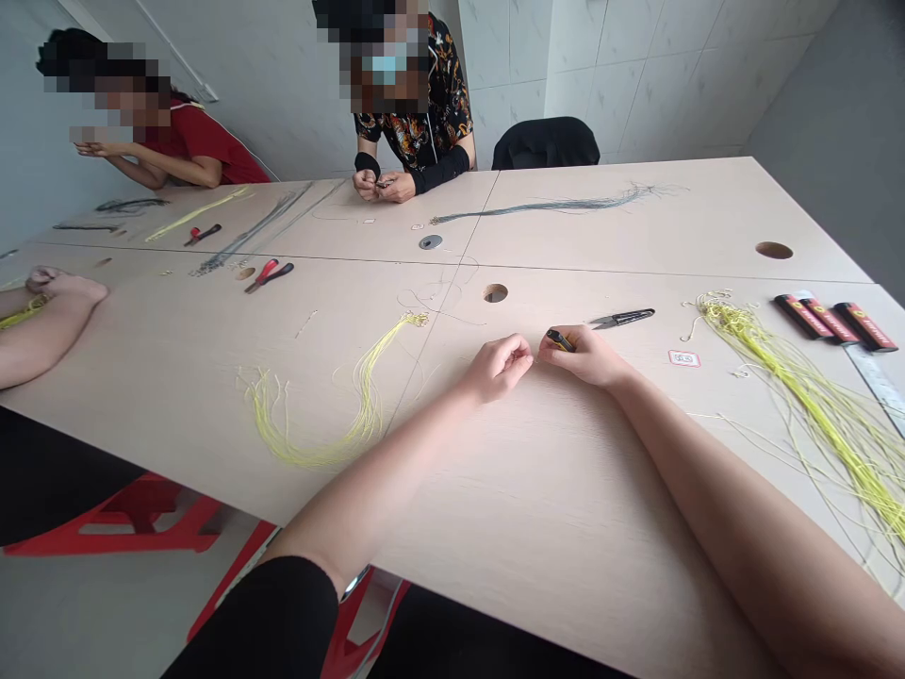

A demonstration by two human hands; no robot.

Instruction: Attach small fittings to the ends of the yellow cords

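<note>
Where the two bare hands nearly meet: the left hand (503,366) and the right hand (588,358) are just beside each other, low over the pale table (537,538).
Left fingers: curled in, tips and thumb together; from where I stand I cannot tell whether a thin strand is pinched there.
Right fingers: wrapped around a small black object (560,339) with yellow on it, one end poking out above the grip.
Yellow strands, left: a loose bundle (304,459) lies in a curve beyond the left forearm, its knotted end near the seam between the boards.
Yellow strands, right: a thicker bundle (813,407) spreads beside the right forearm, free threads straying toward it.
Snips: the black-handled pair (626,319) rests just beyond the right hand; a small pink-edged card (684,358) lies near it.
Right edge: three black-and-red objects (829,321) sit side by side, next to a metal ruler (877,382).
Across the table: someone in a patterned shirt (450,90) works with both hands together, near a grey strand bundle (537,207).
</note>
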